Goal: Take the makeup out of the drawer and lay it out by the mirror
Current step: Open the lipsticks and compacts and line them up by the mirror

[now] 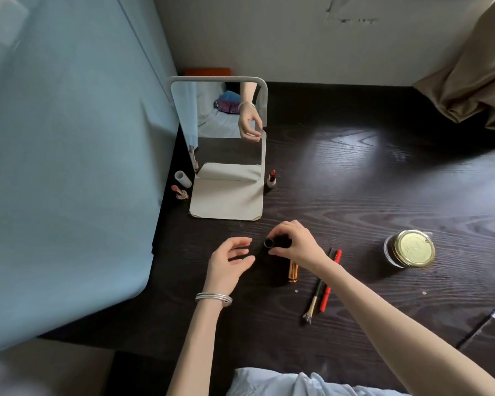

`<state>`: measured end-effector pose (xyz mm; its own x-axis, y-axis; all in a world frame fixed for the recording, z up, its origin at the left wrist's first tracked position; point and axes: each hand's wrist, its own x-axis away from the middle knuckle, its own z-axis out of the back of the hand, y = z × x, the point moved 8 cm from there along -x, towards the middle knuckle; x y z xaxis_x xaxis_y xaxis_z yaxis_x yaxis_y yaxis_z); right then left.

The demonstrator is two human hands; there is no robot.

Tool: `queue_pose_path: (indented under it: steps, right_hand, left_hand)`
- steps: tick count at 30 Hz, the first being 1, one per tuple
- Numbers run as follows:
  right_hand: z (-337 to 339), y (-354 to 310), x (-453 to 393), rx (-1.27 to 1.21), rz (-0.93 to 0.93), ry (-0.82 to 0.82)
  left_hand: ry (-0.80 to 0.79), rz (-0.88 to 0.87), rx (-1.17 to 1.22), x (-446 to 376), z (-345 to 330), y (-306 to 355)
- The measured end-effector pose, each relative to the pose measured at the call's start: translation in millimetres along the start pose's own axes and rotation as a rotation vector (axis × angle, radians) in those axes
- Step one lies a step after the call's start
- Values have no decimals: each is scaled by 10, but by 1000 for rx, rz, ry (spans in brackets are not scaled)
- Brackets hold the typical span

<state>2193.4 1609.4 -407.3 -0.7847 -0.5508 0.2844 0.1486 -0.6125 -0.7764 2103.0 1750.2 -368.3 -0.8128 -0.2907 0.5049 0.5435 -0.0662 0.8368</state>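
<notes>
Dark bench: right hand fingers pinch a black tube; left hand hovers, fingers apart. Released carelessly, the tube may roll.

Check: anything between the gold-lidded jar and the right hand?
Yes, in the head view: a red pencil and a makeup brush lie side by side between the jar and the right hand.

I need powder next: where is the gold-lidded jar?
In the head view, the gold-lidded jar stands on the dark table at the person's right, beyond the red pencil, apart from the right hand.
</notes>
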Motion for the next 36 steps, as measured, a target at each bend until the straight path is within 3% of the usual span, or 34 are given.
queue_pose_path:
  steps: [5,9,20,36]
  right_hand:
    - [212,22,-40,-266,-60,189]
    - [440,83,-256,-316,-117,326]
    - [496,149,-680,-305,-149,363]
    - [527,169,-531,-430,-210,302]
  left_hand:
    - [8,9,32,-44,2,-26]
    - [-17,4,44,-141,-87,16]
    - [-89,-17,4,-412,-286,164]
    - [-125,-5,-14,-317,-399,74]
